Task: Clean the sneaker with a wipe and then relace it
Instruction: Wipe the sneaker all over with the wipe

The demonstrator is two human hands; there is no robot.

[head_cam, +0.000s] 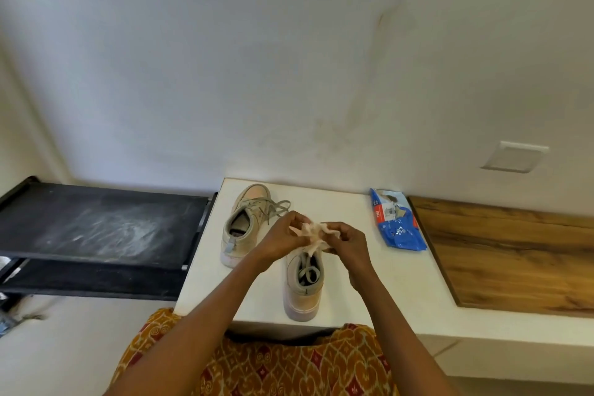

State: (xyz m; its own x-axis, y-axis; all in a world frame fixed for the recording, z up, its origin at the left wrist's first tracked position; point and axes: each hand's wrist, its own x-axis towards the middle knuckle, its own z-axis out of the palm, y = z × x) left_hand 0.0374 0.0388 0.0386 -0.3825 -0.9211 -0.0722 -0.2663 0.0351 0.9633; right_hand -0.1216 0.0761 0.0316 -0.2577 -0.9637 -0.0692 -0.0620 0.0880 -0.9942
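1. Beige and scuffed, the near sneaker (302, 286) sits heel toward me on the white counter (379, 283), a loose lace piled inside its opening; its laced twin (244, 225) lies behind it to the left.
2. I see the near sneaker's heel at the counter's front edge, open surface to its right, and a blue wipe packet (397, 222) by the wooden panel (514, 254).
3. Both my left hand (283, 235) and right hand (348, 241) pinch a crumpled white wipe (313, 233) with curled fingers, above the near sneaker.

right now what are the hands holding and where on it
Both hands hold a crumpled white wipe: left hand pinches its left end, right hand its right end.
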